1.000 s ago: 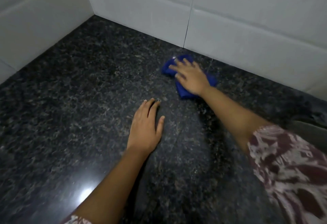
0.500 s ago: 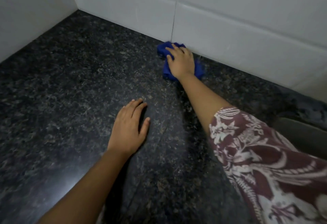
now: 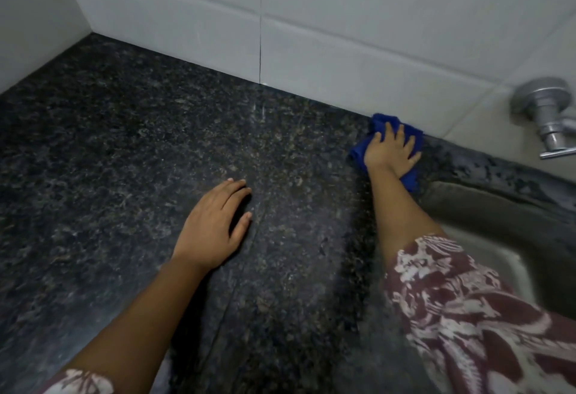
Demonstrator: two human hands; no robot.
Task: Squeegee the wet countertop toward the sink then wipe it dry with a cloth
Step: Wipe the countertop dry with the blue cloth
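Blue cloth [image 3: 383,121] rightward, lengthwise from wall [image 3: 343,51] toward sink [image 3: 486,206]

1. Checked for text, labels, brands, numbers, signs: none legible.
2. Surfaces checked: white wall tiles [image 3: 343,35], speckled granite table [image 3: 124,160], blue cloth [image 3: 381,122], metal tap [image 3: 548,113]. All unmarked.
3. Sleeve [image 3: 467,315]: maroon and white floral print only, no lettering.
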